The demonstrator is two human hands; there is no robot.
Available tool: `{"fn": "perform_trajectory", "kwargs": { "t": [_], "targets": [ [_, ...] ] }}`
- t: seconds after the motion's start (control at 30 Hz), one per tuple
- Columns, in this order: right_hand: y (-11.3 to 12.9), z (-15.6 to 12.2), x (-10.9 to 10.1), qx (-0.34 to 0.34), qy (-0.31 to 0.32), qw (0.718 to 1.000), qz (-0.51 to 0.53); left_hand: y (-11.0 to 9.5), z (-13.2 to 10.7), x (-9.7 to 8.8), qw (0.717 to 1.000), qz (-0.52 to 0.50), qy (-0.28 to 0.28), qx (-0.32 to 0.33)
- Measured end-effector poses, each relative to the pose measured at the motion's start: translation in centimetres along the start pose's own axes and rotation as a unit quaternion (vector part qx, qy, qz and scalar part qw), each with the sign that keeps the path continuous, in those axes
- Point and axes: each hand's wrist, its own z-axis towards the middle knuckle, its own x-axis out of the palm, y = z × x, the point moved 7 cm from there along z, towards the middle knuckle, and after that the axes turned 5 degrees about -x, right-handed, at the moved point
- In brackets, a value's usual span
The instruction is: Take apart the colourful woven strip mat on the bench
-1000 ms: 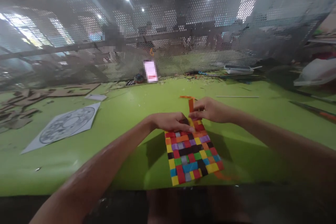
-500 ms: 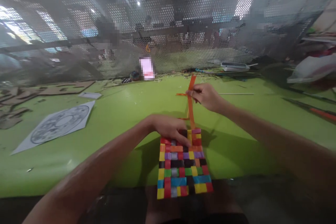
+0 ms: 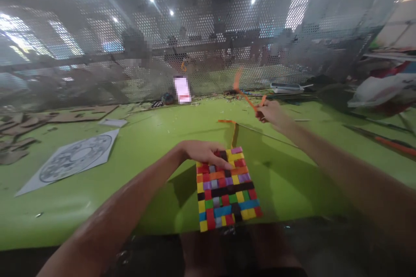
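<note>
A woven panel point(image 3: 232, 199) of many-coloured flat strips stands tilted at the table's front edge. My left hand point(image 3: 206, 152) grips its upper left part, thumb over the front; its other fingers are mostly hidden behind. Farther right and above the table, my right hand point(image 3: 270, 111) pinches an orange strip point(image 3: 247, 99), which bends up and leftward, its far end blurred. The strip appears apart from the panel. A second narrow orange strip point(image 3: 234, 133) shows just behind the panel's top edge, with a bent end pointing left.
A printed paper point(image 3: 78, 156) with a round pattern lies left on the green table point(image 3: 146, 207). Cut cardboard point(image 3: 81, 114) sits behind it. A phone point(image 3: 182, 88) leans against the perforated screen point(image 3: 208, 52). Scissors-like long tools point(image 3: 383, 138) lie right, near a plastic bag point(image 3: 373, 91).
My right hand has moved right, pulling the orange strip away from the panel's top edge. The panel has tilted slightly and shifted up in view, with my left hand still on it.
</note>
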Motion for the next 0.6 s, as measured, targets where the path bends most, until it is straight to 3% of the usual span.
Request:
{"fn": "perform_trajectory", "kwargs": {
  "t": [0.2, 0.4, 0.53, 0.6],
  "targets": [
    [0.3, -0.6, 1.8, 0.008, 0.057, 0.998, -0.029, 0.5, -2.7, -3.4, 0.993, -0.056, -0.1, 0.024],
    [-0.3, -1.3, 3.7, 0.042, 0.2, 0.977, 0.063, 3.0, -5.5, -6.9, 0.975, -0.084, -0.206, 0.02],
    [-0.3, -1.3, 4.0, 0.008, 0.261, 0.96, 0.1, 4.0, -7.2, -8.4, 0.962, -0.088, -0.256, 0.023],
    [0.1, -1.0, 3.7, -0.013, 0.263, 0.96, 0.098, 4.3, -8.0, -9.0, 0.957, -0.095, -0.274, 0.027]
  ]
}}
